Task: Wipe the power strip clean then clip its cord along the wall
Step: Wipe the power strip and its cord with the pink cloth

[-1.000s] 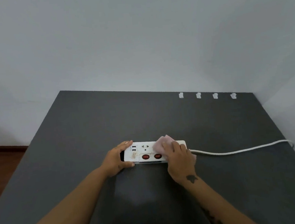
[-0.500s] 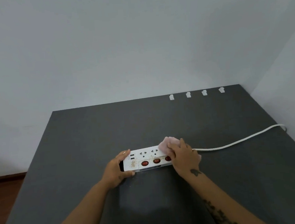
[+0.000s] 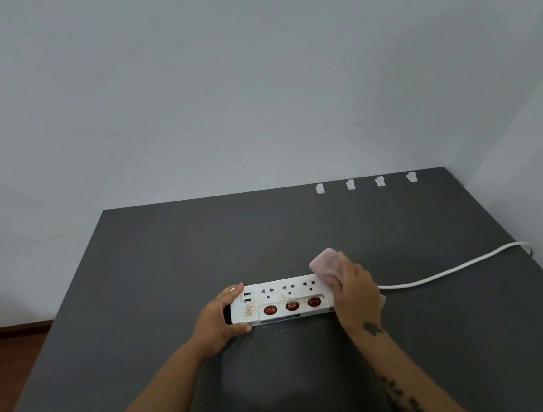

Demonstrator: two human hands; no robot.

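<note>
**Cloth pressed on the strip's right end**

Our left hand (image 3: 219,320) clasps the left end of the power strip (image 3: 281,301) between thumb and fingers. Our right hand (image 3: 356,293) grips a pink cloth (image 3: 325,265) against its right end. The cord (image 3: 447,271) trails rightward, and four clips (image 3: 349,185) sit beyond our right hand.

Forearms bare; dark tattoo (image 3: 373,328) at wrist behind R hand (image 3: 356,291); more tattoos (image 3: 402,400) up forearm.

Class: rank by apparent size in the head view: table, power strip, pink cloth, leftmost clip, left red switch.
1. table
2. power strip
3. pink cloth, though the right hand covers part
4. left red switch and leftmost clip look alike; the clip is farther, so unranked
</note>
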